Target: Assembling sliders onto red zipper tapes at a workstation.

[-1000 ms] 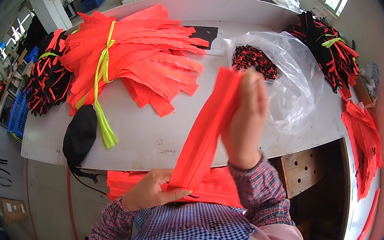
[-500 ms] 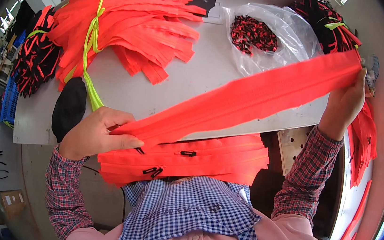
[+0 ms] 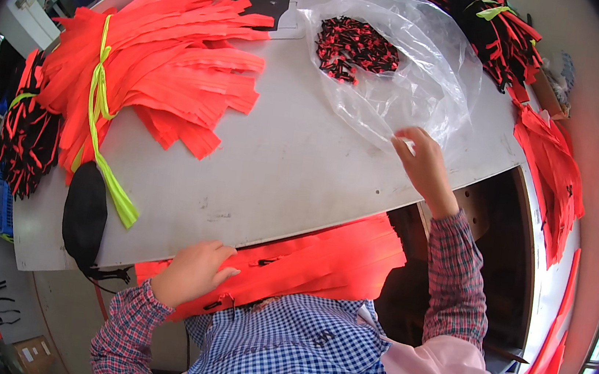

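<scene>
On my lap, below the table's near edge, lies a stack of orange-red zipper strips (image 3: 328, 257) with black sliders on them. My left hand (image 3: 193, 275) rests over the stack's left part, thumb apart from the fingers and nothing held. Above the table, my right hand (image 3: 426, 168) is at the near edge of a clear plastic bag (image 3: 428, 98). Its thumb and forefinger are bent with a gap between them, and nothing shows in them. Inside the bag is a pile of small black-and-red zipper sliders (image 3: 359, 50). Whether my fingertips touch the bag, I cannot tell.
A large orange-red bundle of strips (image 3: 159, 60), tied with a yellow-green band (image 3: 99, 83), covers the table's left. Beside it are a black pouch (image 3: 85, 210) and a black-and-red bundle (image 3: 28, 138). Another tied bundle (image 3: 479, 34) sits back right; loose strips (image 3: 548, 178) hang at the right.
The long strip stretched between my hands is no longer held. My left hand has come down over the lap stack; my right hand has moved left to the bag. The view has shifted.
</scene>
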The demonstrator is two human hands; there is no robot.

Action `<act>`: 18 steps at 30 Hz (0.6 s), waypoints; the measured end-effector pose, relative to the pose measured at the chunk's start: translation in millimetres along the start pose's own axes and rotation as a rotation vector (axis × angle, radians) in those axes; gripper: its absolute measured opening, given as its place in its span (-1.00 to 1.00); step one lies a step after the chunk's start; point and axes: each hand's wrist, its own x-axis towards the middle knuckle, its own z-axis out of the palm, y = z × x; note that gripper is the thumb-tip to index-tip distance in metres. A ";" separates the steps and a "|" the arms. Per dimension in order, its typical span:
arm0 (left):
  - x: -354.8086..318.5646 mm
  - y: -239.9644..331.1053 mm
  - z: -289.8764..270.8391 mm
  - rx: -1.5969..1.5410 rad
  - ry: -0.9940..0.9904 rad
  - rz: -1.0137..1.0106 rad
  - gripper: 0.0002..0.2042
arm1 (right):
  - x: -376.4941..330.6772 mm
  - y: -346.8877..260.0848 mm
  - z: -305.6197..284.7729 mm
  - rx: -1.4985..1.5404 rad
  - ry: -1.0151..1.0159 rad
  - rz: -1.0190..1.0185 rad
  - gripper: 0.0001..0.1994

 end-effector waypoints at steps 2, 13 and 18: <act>5.3 -0.3 -3.1 0.027 0.043 0.020 -0.65 | 59.5 18.4 33.7 -0.028 0.054 -0.092 -0.74; 14.2 -20.7 -3.8 -0.166 0.147 -0.162 -0.74 | 292.3 93.1 156.9 -0.374 0.066 0.354 0.16; 36.3 -33.0 -20.4 -0.186 0.145 -0.207 -0.76 | 338.4 97.9 178.7 -0.499 0.089 0.337 -0.08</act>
